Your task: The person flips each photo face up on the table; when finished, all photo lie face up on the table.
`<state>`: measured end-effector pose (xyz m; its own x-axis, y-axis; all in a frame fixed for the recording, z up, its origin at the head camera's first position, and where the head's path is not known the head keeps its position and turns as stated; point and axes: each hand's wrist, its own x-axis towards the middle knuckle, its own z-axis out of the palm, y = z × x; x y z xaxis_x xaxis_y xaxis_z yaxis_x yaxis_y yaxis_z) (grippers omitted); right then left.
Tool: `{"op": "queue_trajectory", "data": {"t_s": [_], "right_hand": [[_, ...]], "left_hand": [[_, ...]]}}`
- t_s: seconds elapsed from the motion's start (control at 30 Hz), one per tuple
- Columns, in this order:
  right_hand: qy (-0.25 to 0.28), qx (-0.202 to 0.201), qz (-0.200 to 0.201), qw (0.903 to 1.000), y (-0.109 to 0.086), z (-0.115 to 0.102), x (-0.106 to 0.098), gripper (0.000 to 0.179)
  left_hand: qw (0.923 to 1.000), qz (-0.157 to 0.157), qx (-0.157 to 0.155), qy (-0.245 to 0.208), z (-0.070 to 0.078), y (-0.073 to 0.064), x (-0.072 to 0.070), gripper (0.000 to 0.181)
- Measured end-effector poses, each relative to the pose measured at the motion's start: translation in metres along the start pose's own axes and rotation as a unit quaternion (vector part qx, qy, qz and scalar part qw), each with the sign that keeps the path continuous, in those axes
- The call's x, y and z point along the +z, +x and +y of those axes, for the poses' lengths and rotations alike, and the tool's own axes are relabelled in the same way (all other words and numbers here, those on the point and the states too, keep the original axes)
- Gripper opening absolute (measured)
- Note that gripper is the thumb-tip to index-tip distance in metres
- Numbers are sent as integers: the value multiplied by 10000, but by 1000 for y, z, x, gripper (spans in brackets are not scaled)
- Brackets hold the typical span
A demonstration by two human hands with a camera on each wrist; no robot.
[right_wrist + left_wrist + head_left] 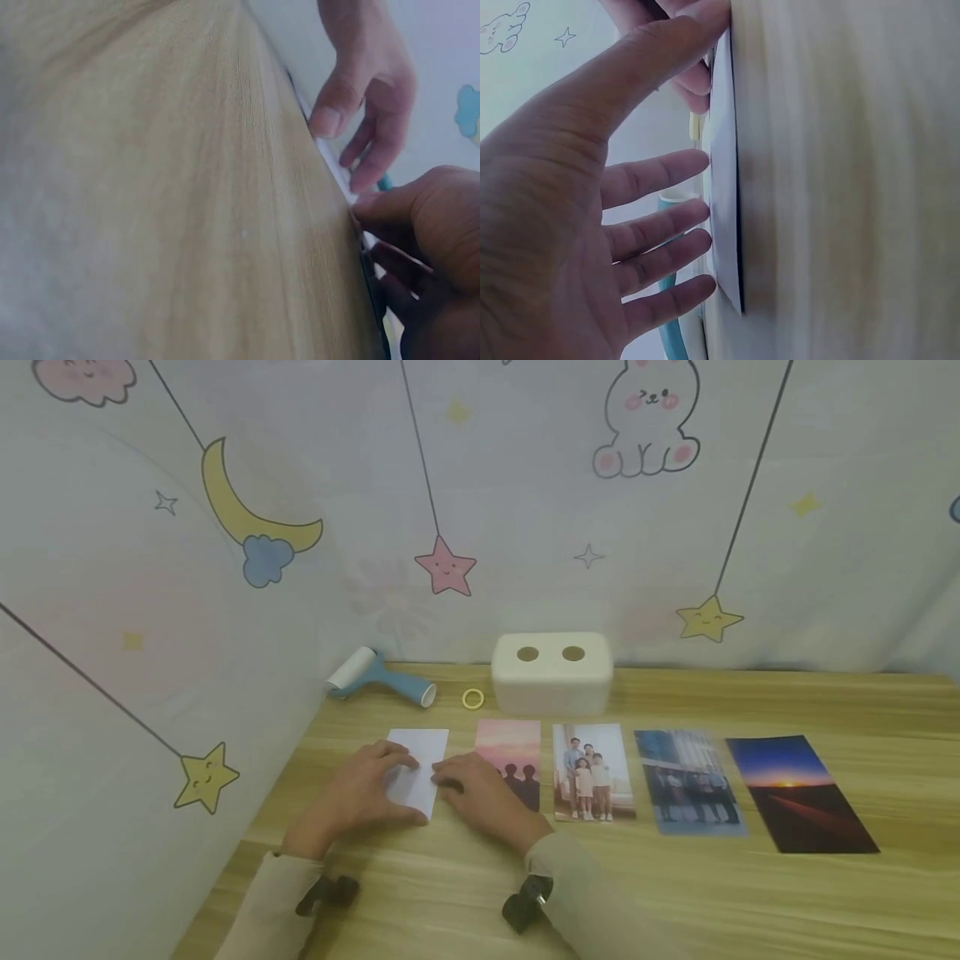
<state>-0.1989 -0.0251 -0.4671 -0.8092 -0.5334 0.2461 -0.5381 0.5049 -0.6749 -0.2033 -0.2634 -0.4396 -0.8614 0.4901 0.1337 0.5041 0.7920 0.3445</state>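
A white rectangular card (422, 793) lies on the wooden table at the left end of a row of photos. My left hand (367, 785) spreads over it, fingertips on its surface and thumb at its near right corner. In the left wrist view the left fingers (660, 240) are apart and fairly straight. My right hand (491, 797) pinches the card's right edge between thumb and bent fingers. Its wrist and fingers partly cover the pink sunset photo (510, 743). In the right wrist view the right thumb (382, 206) meets the card's edge; the card's underside is hidden.
To the right lie a family photo (592, 777), a bluish group photo (690, 785) and a dark sunset photo (798, 793). Behind stand a white box (552, 685) with two holes, a yellow ring (473, 699) and a blue-handled lint roller (397, 681). A patterned curtain (525, 510) borders the table.
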Motion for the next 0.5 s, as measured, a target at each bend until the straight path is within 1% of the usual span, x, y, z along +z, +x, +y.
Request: {"op": "queue_trajectory", "data": {"t_s": [0.13, 0.2, 0.5], "right_hand": [[117, 27, 27, 9999, 0, 1, 0, 21], [115, 29, 26, 9999, 1, 1, 0, 21], [154, 43, 82, 9998, 1, 2, 1, 20]], "left_hand": [[9999, 137, 35, 92, 3, 0, 2, 70], [9998, 171, 5, 119, 4, 0, 2, 69], [9995, 143, -194, 183, 7, 0, 4, 70]]}}
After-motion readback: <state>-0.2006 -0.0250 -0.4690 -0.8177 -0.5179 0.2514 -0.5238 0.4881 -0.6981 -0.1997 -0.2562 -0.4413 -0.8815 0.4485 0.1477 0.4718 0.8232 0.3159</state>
